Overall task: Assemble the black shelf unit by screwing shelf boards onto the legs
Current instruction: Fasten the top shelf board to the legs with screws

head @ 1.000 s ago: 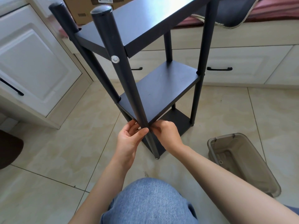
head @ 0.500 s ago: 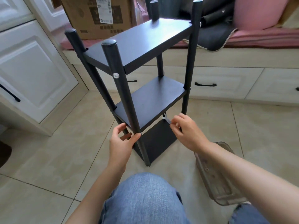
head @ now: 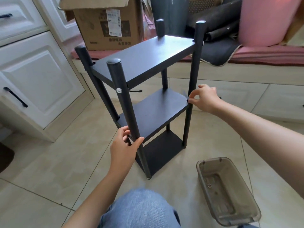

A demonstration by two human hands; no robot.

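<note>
Beige tile floor (head: 49, 162) | left hand (head: 125, 150) grip grasping near leg (head: 126, 112) | right hand (head: 204, 97) pinching small tool (head: 185, 94)

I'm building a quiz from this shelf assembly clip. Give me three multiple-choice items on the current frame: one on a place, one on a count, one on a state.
1. Where does the clear plastic tub sit?
A. on the top board
B. on the floor to the person's right
C. on the cardboard box

2. How many shelf boards does the shelf unit hold?
A. one
B. two
C. three

3. What is the left hand doing?
A. gripping the near leg
B. resting flat on the floor
C. holding the tub

Answers: 1 B, it rests on tiles; 2 C, top, middle, bottom; 3 A, thumb and fingers wrap it.
</note>
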